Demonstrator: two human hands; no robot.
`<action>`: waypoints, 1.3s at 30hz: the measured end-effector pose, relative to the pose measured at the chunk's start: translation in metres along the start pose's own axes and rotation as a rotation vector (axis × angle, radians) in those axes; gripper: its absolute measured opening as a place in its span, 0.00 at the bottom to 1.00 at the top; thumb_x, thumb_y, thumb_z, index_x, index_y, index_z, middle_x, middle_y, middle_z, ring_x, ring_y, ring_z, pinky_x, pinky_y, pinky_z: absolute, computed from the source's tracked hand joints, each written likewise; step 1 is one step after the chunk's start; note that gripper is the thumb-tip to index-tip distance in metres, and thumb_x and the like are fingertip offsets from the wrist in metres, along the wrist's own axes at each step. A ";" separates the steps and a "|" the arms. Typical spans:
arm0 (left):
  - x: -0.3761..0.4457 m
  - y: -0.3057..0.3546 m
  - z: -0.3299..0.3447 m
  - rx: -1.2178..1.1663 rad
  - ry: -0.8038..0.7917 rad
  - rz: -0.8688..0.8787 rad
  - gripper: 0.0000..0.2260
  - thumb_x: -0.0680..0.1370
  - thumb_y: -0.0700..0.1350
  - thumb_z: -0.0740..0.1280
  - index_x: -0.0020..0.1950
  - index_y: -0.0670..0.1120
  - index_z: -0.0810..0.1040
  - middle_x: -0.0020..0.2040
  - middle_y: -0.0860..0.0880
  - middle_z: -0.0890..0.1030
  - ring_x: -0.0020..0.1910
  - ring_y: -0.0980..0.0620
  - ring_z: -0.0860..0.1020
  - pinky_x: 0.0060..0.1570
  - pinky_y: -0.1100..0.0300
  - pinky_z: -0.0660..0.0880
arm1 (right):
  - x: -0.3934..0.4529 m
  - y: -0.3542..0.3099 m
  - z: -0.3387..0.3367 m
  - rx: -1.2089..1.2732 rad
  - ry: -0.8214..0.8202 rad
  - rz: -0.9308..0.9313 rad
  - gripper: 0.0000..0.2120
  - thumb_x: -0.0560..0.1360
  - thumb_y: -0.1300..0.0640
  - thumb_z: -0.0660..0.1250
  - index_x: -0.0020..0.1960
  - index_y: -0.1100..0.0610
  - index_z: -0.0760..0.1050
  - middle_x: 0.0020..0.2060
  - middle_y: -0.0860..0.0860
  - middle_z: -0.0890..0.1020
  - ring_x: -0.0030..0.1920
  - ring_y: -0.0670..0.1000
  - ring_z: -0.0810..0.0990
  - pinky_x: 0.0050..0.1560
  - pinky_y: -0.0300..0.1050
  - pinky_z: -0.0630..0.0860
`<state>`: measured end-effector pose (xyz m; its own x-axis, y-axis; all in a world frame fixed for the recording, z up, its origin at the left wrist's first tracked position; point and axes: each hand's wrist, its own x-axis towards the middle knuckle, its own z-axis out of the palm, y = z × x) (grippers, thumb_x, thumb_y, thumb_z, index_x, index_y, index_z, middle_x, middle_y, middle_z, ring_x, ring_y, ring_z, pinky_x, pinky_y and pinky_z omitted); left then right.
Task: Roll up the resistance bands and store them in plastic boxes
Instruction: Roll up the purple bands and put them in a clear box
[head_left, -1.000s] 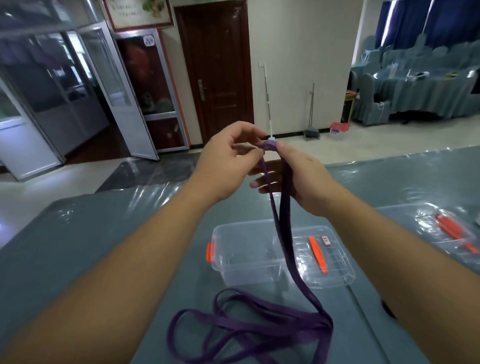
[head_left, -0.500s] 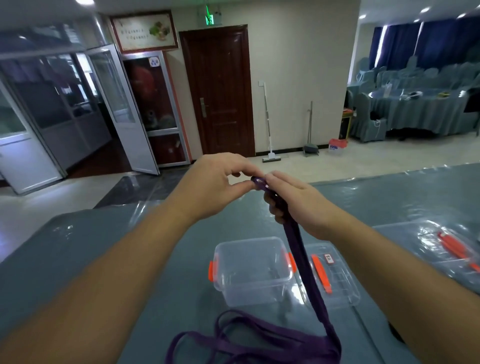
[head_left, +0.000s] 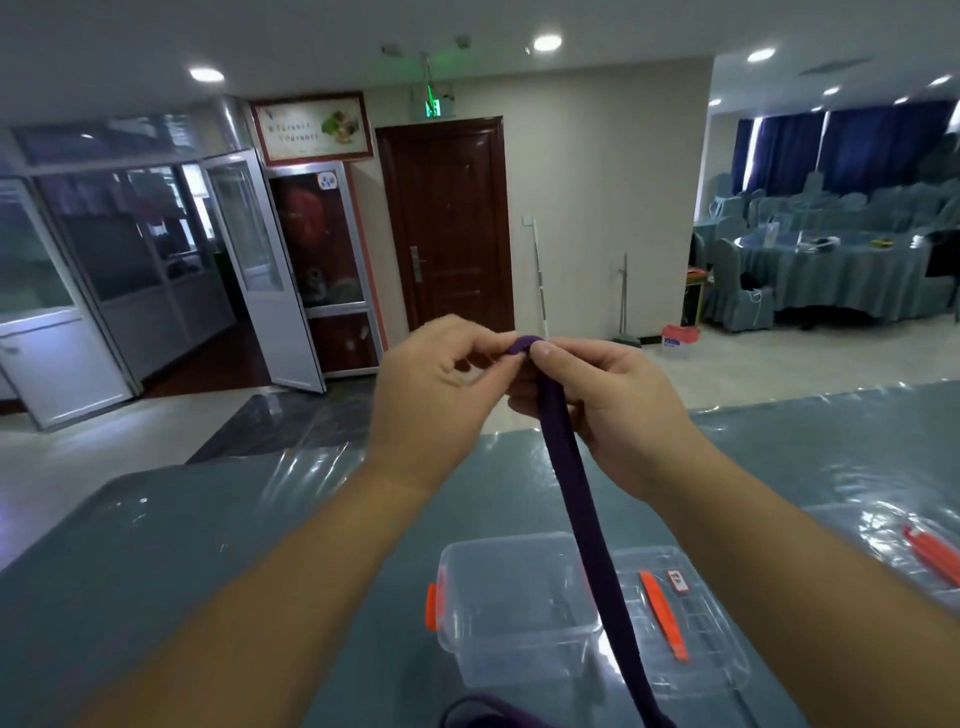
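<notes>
A purple resistance band (head_left: 582, 499) hangs from my two hands down to the table, and its loose loops leave the bottom edge of the view. My left hand (head_left: 436, 384) and my right hand (head_left: 602, 400) meet above the table's far edge and pinch the band's small rolled end between thumbs and fingertips. Below them stands a clear plastic box (head_left: 511, 610) with orange latches, open, nothing visible inside. Its clear lid (head_left: 696, 639) lies right beside it.
The table (head_left: 208, 545) has a grey-blue cover under glossy film. Another clear lid or box with orange clips (head_left: 919, 545) lies at the right edge. Beyond the table are a tiled floor, a brown door and covered banquet tables.
The camera has tilted upward, so the band's loops on the table have nearly left the view. Both hands stay together at the band's end and keep working the small roll.
</notes>
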<state>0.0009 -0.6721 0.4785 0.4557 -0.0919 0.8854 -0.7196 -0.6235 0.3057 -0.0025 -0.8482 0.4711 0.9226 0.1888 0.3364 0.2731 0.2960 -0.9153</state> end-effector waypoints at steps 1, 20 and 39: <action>-0.007 0.001 0.007 -0.030 0.038 -0.031 0.06 0.78 0.43 0.76 0.54 0.48 0.87 0.45 0.58 0.82 0.45 0.61 0.81 0.47 0.69 0.76 | 0.001 0.000 0.003 0.029 0.020 -0.001 0.10 0.82 0.59 0.68 0.58 0.63 0.85 0.51 0.63 0.88 0.54 0.61 0.88 0.59 0.54 0.84; 0.023 -0.015 -0.020 0.046 -0.203 0.126 0.09 0.81 0.42 0.71 0.61 0.50 0.82 0.55 0.61 0.79 0.56 0.67 0.75 0.57 0.75 0.69 | 0.008 -0.025 0.011 -0.046 0.055 -0.007 0.07 0.80 0.60 0.70 0.54 0.61 0.84 0.47 0.61 0.88 0.49 0.61 0.89 0.53 0.52 0.85; 0.009 -0.022 -0.015 -0.049 -0.224 -0.056 0.22 0.80 0.43 0.73 0.73 0.56 0.77 0.51 0.58 0.81 0.52 0.57 0.80 0.53 0.70 0.76 | 0.013 -0.022 0.018 -0.140 0.184 -0.140 0.08 0.74 0.71 0.74 0.50 0.60 0.85 0.42 0.56 0.89 0.46 0.56 0.89 0.48 0.43 0.86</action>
<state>0.0126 -0.6473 0.4850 0.5963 -0.2319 0.7685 -0.7123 -0.5943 0.3734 -0.0015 -0.8351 0.4999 0.9038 -0.0215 0.4275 0.4245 0.1724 -0.8888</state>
